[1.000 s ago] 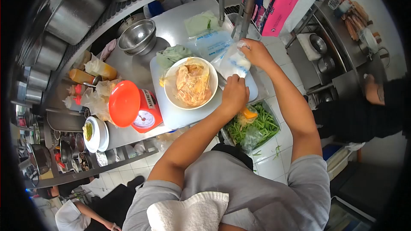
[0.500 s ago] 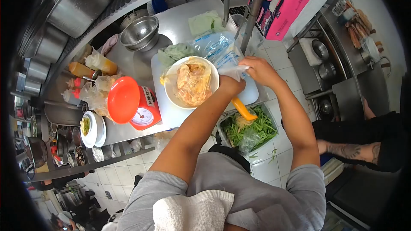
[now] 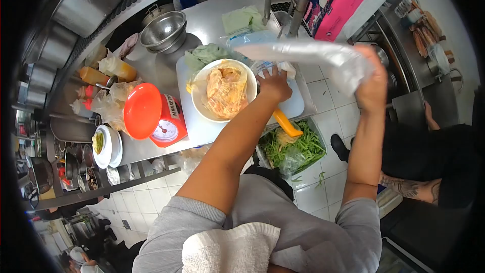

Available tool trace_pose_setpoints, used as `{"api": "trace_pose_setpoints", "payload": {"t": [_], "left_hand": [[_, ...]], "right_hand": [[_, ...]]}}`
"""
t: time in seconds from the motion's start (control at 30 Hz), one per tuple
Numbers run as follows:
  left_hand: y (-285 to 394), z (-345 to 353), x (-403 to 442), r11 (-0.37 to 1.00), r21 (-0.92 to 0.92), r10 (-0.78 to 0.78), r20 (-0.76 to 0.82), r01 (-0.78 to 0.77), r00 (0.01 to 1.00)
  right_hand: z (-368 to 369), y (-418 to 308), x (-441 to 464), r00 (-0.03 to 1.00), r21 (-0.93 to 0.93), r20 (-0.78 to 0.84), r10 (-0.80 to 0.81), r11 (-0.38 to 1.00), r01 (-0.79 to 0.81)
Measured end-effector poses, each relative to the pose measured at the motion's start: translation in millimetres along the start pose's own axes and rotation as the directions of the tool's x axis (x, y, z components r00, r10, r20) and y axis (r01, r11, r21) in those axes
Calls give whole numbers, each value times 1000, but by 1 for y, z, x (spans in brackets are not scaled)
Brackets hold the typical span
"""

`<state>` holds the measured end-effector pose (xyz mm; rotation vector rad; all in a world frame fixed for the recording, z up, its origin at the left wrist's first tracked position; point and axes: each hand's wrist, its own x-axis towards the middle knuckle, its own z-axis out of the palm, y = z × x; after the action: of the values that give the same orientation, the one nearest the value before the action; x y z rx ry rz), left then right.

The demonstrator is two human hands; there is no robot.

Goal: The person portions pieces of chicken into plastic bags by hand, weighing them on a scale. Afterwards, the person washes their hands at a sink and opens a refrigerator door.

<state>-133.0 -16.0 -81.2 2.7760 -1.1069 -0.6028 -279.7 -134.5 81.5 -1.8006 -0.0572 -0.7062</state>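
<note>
A clear plastic bag (image 3: 323, 53), blurred by motion, stretches through the air from my right hand (image 3: 373, 83), whose fingers are closed on it. My left hand (image 3: 274, 85) lies with fingers spread on the plastic at the right side of the white cutting board (image 3: 194, 130). Just left of it, a white bowl (image 3: 202, 106) holds pale orange, raw-looking meat (image 3: 226, 93) in a clear bag. Below my left hand, a yellow-orange handle (image 3: 287, 123) sticks out past the board's edge. Printed plastic bags (image 3: 252, 39) lie behind the bowl.
A red scale (image 3: 172, 121), metal bowls (image 3: 164, 30), sauce bottles (image 3: 116, 68) and white plates (image 3: 115, 146) stand on the left. A bin of cut greens (image 3: 308, 146) sits below the board. Metal posts (image 3: 302, 5) rise behind. A co-worker's tattooed arm (image 3: 409, 188) shows at the right.
My right hand has swung away to the right, pulling the clear bag off the board area. My left hand has let go of that bag and spread its fingers on the plastic.
</note>
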Motion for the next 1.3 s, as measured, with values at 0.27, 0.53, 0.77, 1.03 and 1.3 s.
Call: {"api": "trace_pose_setpoints", "payload": {"t": [0.27, 0.53, 0.77, 1.03, 1.3], "left_hand": [[7, 2, -23, 991, -115, 48, -152, -66, 987], [-2, -56, -94, 811, -344, 246, -534, -474, 809], [-59, -108, -107, 835, -428, 101, -499, -346, 861], [-50, -95, -62, 964, -54, 197, -517, -262, 833], [-27, -62, -23, 908, -162, 320, -326, -386, 890]], "right_hand": [[-26, -39, 0, 987, 12, -157, -15, 1000, 17], [23, 13, 24, 862, 558, -382, 334, 827, -73], [81, 149, -11, 701, 770, -378, 604, 626, -124], [114, 201, -37, 501, 905, -190, 844, 349, -244], [114, 158, -51, 594, 762, -25, 804, 400, -510]]}}
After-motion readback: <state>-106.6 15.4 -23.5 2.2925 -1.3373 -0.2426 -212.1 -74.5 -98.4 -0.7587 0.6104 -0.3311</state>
